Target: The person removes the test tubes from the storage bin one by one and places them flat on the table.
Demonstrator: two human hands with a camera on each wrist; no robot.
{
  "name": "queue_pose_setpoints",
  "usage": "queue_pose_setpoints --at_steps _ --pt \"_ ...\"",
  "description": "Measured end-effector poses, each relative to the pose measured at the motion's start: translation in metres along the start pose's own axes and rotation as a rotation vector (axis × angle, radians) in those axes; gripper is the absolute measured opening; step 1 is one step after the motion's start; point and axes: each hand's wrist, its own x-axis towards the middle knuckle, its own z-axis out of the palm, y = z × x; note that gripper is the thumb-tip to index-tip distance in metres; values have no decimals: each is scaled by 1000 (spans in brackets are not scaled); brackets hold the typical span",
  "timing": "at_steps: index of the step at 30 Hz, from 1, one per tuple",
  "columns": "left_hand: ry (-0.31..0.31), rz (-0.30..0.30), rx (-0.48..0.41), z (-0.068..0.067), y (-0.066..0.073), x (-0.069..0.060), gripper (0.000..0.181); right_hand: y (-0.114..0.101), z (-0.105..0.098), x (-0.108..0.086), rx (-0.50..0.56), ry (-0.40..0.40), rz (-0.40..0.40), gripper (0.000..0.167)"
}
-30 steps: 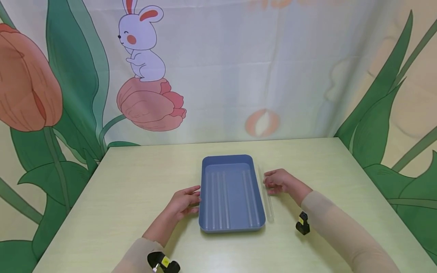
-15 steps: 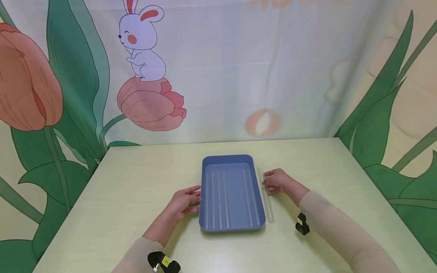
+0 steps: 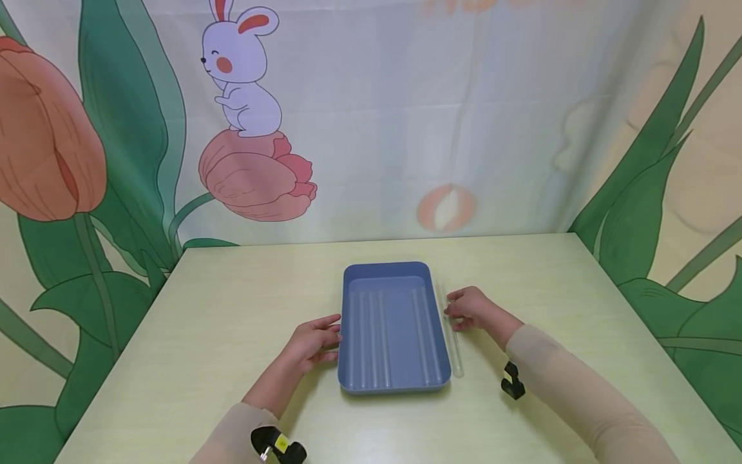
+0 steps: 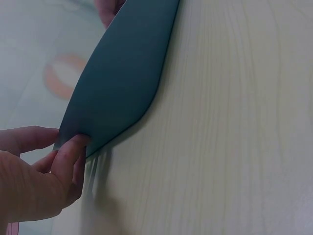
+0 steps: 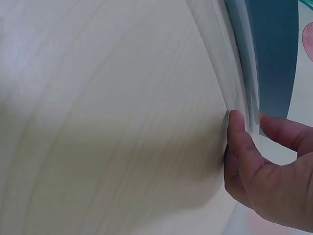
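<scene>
Near the middle of the table sits a blue rectangular tray [image 3: 400, 348], with several pale lengthwise bars along its bottom; whether these are loose or moulded I cannot tell. My left hand [image 3: 313, 345] touches the tray's left side with fairly straight fingers, and the left wrist view has its fingertips [image 4: 74, 143] against the outer wall. Close along the tray's right side lies a long clear tube-like piece [image 3: 455, 357]. My right hand [image 3: 469, 309] pinches this piece partway along, between thumb and finger, as the right wrist view shows. Its far part is faint.
The pale wood-grain table [image 3: 249, 290] carries the tray and the clear piece. Behind it hangs a printed curtain [image 3: 359, 129] with a rabbit and tulips. A small black camera mount [image 3: 513, 381] is at the right wrist, another [image 3: 278, 446] at the left.
My right hand has shifted slightly left, and the clear piece has moved a little closer to the tray with it. The left hand and the tray look still.
</scene>
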Motion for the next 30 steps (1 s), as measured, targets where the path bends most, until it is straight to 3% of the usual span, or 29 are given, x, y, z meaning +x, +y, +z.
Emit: queue_pose_setpoints --at_steps 18,30 --pt "-3 -4 -2 -1 -1 2 56 -2 -6 -3 -39 21 -7 55" --pt "-9 -4 1 -1 -1 2 56 -13 -19 -24 -72 0 -59 56"
